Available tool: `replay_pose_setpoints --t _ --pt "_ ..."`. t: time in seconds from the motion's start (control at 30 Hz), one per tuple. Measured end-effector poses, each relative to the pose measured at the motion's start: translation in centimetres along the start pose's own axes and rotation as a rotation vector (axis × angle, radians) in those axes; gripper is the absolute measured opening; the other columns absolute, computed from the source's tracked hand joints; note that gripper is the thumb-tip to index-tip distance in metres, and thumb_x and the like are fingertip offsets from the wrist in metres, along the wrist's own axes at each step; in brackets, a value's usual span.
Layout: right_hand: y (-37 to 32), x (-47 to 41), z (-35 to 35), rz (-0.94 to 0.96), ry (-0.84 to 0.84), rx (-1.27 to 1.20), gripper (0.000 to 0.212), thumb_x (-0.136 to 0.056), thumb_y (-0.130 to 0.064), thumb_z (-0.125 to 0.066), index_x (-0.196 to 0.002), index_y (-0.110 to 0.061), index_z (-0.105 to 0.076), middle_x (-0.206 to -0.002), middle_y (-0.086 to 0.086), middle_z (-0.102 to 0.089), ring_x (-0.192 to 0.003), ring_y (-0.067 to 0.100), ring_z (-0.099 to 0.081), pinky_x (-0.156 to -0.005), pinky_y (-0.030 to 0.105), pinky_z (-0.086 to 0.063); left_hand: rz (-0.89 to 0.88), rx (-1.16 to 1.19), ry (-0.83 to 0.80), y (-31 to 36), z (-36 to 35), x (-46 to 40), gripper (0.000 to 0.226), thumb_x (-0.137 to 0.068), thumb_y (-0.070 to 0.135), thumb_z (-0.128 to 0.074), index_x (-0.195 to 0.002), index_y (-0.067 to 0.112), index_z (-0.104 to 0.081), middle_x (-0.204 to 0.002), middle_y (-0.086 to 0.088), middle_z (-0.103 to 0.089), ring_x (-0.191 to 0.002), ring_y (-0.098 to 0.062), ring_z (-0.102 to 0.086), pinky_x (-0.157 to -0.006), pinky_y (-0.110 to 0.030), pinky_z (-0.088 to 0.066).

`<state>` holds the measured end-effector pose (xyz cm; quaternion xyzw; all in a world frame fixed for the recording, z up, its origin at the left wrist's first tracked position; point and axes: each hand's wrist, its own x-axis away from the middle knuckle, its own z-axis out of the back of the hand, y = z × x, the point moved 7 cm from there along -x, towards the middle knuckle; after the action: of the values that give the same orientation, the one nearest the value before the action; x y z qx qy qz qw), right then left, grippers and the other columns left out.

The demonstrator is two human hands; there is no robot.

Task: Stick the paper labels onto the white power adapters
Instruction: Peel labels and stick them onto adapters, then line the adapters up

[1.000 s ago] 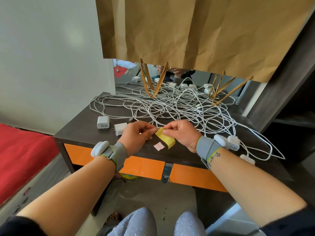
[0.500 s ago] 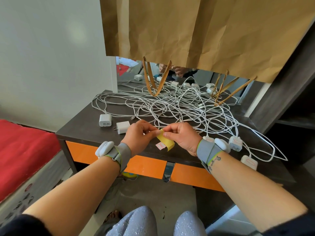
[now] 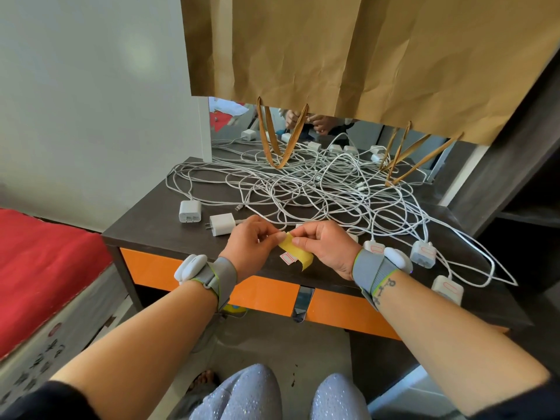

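Your left hand [image 3: 253,244] and right hand [image 3: 325,248] meet above the counter [image 3: 157,230] front edge, each grip pinching the yellow label strip [image 3: 298,256] at its top. One loose label [image 3: 288,257] lies beneath. Unlabelled adapters [image 3: 222,224] sit left; labelled adapters [image 3: 423,254] right, among tangled cables [image 3: 303,189].

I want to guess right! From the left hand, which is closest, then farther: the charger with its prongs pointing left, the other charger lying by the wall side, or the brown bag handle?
1. Charger with prongs, just left of the left hand.
2. Second charger, farther left.
3. Bag handle, far back.
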<state>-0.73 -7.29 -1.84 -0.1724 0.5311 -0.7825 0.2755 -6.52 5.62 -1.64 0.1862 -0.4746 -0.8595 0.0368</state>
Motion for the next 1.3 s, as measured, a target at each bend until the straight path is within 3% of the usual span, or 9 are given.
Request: replay_pose_setpoints --t 0.1,0.3,0.4,0.53,0.6,0.7,0.9,1.1,1.3 --pt "0.1 0.0 -0.2 -0.012 -0.001 -0.037 0.017 -0.087 -0.002 -0.057 -0.101 -0.006 -0.066 -0.076 -0.003 -0.065 -0.070 0.007 -0.059 -0.062 0.011 -0.049 -0.029 -0.041 0.025 0.2 0.1 0.0 0.015 -0.087 0.020 -0.062 -0.078 0.009 -0.067 -0.084 0.001 -0.050 -0.063 -0.004 -0.045 -0.058 -0.010 -0.033" --pt "0.2 0.0 -0.3 -0.009 -0.010 -0.053 0.019 -0.087 -0.001 -0.056 -0.105 -0.003 -0.064 -0.078 -0.003 -0.064 -0.070 0.005 -0.059 -0.061 0.009 -0.048 -0.053 -0.081 0.015 0.3 -0.1 -0.2 0.017 -0.090 0.019 -0.058 -0.077 0.009 -0.064 -0.087 -0.001 -0.050 -0.062 -0.004 -0.044 -0.055 -0.015 -0.031" --pt "0.2 0.0 -0.3 -0.005 -0.020 -0.060 0.017 -0.087 -0.001 -0.056 -0.101 -0.006 -0.065 -0.078 -0.003 -0.064 -0.069 0.004 -0.059 -0.060 0.009 -0.048 -0.050 -0.075 -0.002 0.1 -0.1 -0.3 0.018 -0.090 0.020 -0.058 -0.072 0.017 -0.059 -0.086 -0.001 -0.050 -0.062 -0.004 -0.045 -0.055 -0.010 -0.033" --pt "0.1 0.1 -0.3 -0.003 -0.046 -0.067 0.021 -0.087 -0.001 -0.056 -0.085 -0.020 -0.066 -0.077 -0.001 -0.065 -0.069 0.005 -0.059 -0.062 0.011 -0.049 -0.016 -0.087 -0.018 -0.4 -0.2 -0.6 0.019 -0.089 0.020 -0.059 -0.071 0.013 -0.061 -0.085 -0.003 -0.053 -0.065 -0.006 -0.046 -0.059 -0.016 -0.031" --pt "0.1 0.0 -0.4 -0.004 -0.059 -0.060 0.023 -0.087 -0.001 -0.056 -0.083 -0.022 -0.066 -0.076 -0.001 -0.064 -0.069 0.006 -0.059 -0.061 0.012 -0.050 0.003 -0.067 -0.023 -0.6 -0.3 -0.6 0.021 -0.088 0.021 -0.060 -0.074 0.006 -0.064 -0.084 -0.003 -0.054 -0.066 -0.007 -0.046 -0.060 -0.015 -0.035" --pt "0.2 0.0 -0.5 -0.011 -0.061 -0.070 0.024 -0.087 0.000 -0.055 -0.082 -0.021 -0.066 -0.075 0.001 -0.064 -0.069 0.010 -0.059 -0.058 0.013 -0.050 0.032 -0.013 -0.032 -0.8 -0.4 -0.6 0.024 -0.088 0.020 -0.060 -0.077 0.000 -0.066 -0.082 -0.003 -0.053 -0.072 -0.015 -0.049 -0.068 -0.025 -0.039" --pt "0.2 -0.2 -0.6 -0.016 -0.064 -0.039 0.017 -0.089 -0.001 -0.054 -0.090 -0.014 -0.066 -0.079 0.003 -0.064 -0.073 0.013 -0.058 -0.064 0.020 -0.049 0.071 0.032 -0.013 -0.6 -0.2 -0.5 0.028 -0.086 0.028 -0.063 -0.074 0.003 -0.065 -0.078 -0.003 -0.051 -0.070 -0.017 -0.048 -0.069 -0.031 -0.041" --pt "0.0 -0.1 -0.8 -0.010 -0.078 -0.028 0.018 -0.089 0.000 -0.053 -0.099 -0.008 -0.065 -0.079 0.002 -0.064 -0.074 0.012 -0.058 -0.057 0.012 -0.049 0.117 0.078 0.014 -0.9 -0.1 -0.5 0.030 -0.086 0.028 -0.063 -0.075 0.001 -0.066 -0.080 -0.004 -0.052 -0.071 -0.019 -0.050 -0.070 -0.034 -0.043" --pt "0.2 -0.2 -0.7 -0.009 -0.064 -0.017 0.019 -0.089 0.001 -0.052 -0.102 -0.004 -0.064 -0.082 0.005 -0.062 -0.075 0.014 -0.058 -0.055 0.012 -0.049 0.182 0.167 0.042 -1.7 -0.1 -0.6 0.027 -0.084 0.031 -0.066 -0.061 0.016 -0.060 -0.070 0.001 -0.049 -0.063 -0.016 -0.047 -0.061 -0.031 -0.040"
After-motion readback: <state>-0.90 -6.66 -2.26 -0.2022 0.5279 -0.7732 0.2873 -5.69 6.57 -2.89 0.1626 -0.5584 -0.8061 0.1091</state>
